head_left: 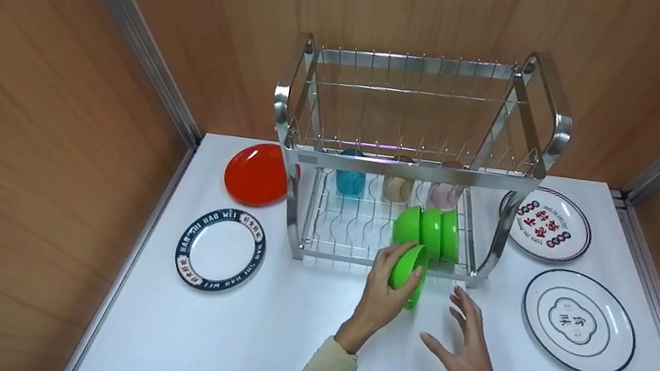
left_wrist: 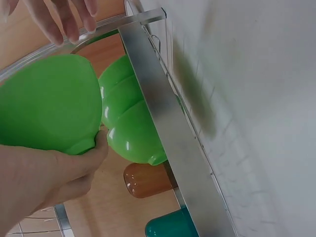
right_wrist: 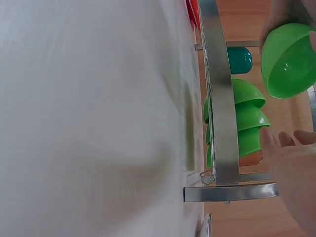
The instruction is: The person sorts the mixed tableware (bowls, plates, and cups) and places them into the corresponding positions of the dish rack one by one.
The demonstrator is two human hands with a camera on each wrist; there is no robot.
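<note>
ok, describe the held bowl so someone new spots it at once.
Find the metal rack. At its lower front, right of centre in the head view, is a green bowl. It alone is gripped, by the left hand; the three other bowls, also green, sit in a row inside the rack.

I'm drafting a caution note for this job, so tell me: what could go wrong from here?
The bowl could slip: only the left hand grips it, while the right hand is open and clear of it.
It could knock the three racked bowls, which stand on edge close by.
If those were pushed back, they might bump the pink cup behind them.
</note>
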